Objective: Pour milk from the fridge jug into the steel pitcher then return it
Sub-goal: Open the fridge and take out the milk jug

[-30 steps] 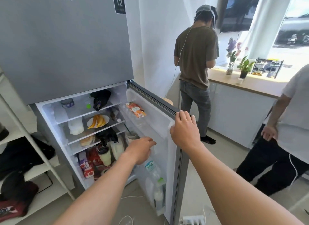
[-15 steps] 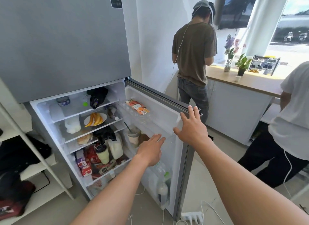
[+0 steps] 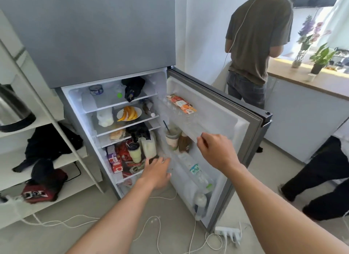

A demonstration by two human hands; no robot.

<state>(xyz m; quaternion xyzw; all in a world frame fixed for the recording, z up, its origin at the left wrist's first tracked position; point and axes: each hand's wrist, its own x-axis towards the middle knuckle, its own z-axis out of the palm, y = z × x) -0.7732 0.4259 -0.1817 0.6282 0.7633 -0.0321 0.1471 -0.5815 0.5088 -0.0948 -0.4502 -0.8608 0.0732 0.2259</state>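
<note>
White wall (image 3: 204, 36) behind; pale floor (image 3: 47, 240) w/ loose white cables (image 3: 151, 233) & a power strip (image 3: 229, 233). White shelving unit (image 3: 62, 132) at left. Wood-topped counter (image 3: 302, 81) at right, bright daylight on it, potted plant (image 3: 321, 59) & flower vase (image 3: 300, 55) on top.

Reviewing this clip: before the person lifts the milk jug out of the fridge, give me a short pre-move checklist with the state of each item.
1. Fridge door open wide enough to reach in: ok.
2. Milk jug located, upright on the lower shelf: ok.
3. Left hand empty and reaching toward the jug, not yet touching it: ok.
4. Right hand empty, hovering by the door shelf: ok.
5. Path to the jug: the lidded cup stands right beside it and a black bag hangs over its top: not ok.
6. Jug cap closed: cannot tell, the bag hides it.
</note>
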